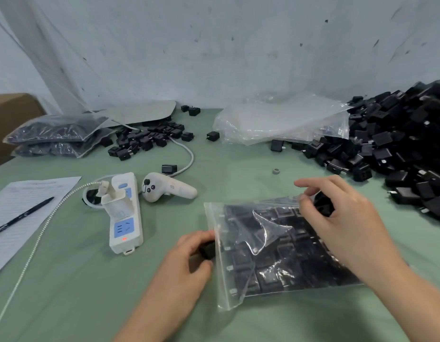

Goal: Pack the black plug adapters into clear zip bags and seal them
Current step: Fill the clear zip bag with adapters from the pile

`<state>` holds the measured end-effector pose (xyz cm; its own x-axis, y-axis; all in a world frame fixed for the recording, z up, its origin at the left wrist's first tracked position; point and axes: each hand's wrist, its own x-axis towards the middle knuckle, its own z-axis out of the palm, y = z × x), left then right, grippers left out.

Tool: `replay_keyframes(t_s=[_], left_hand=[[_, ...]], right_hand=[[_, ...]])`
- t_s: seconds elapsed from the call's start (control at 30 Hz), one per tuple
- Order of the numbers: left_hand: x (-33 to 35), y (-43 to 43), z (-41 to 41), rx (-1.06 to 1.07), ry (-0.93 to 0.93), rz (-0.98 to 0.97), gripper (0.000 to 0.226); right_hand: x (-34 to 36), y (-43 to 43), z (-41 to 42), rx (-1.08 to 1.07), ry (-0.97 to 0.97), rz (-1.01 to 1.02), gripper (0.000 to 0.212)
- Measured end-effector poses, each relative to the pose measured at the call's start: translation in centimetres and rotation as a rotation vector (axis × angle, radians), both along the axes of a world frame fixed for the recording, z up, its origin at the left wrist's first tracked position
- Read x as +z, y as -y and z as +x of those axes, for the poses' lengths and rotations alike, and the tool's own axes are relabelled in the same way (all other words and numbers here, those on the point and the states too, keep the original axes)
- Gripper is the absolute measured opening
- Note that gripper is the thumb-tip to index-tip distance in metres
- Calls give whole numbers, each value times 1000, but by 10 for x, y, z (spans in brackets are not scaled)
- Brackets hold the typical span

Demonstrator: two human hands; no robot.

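Note:
A clear zip bag [266, 250] lies flat on the green table in front of me, packed with rows of black plug adapters. Its open mouth faces left. My left hand [189, 257] grips one black adapter [208, 250] right at the bag's mouth. My right hand [337, 218] rests on the bag's far right corner, holding another black adapter [324, 206] and pinching the plastic there. A big heap of loose adapters [399, 144] fills the right side of the table.
A white power strip [125, 218] with a plugged charger and a white controller [164, 187] sit left of the bag. A paper sheet with a pen [21, 213] lies far left. Filled bags [58, 134], a small adapter pile [145, 139] and empty bags [280, 122] lie behind.

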<state>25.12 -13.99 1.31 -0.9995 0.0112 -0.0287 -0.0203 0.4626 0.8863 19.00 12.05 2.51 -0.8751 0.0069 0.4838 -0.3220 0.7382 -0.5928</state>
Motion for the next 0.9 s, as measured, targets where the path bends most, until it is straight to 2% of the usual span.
replay_keyframes(t_s=[0.1, 0.23, 0.33, 0.53, 0.7, 0.9], left_hand=[[-2, -2, 2, -103, -68, -48, 41], [-6, 3, 1, 10, -141, -116, 45], [-4, 4, 1, 95, -92, -4, 55], [0, 5, -1, 80, -44, 153, 64], [-3, 1, -2, 3, 10, 162, 63], [-5, 25, -3, 115, 11, 149, 60]], right_hand=[[-2, -3, -2, -14, -2, 12, 22], [-4, -4, -2, -15, -6, 7, 21], [-5, -3, -1, -11, 9, 15, 22], [-8, -3, 0, -10, 44, 73, 21], [-10, 1, 2, 7, 54, 124, 22], [-12, 0, 1, 5, 67, 173, 22]])
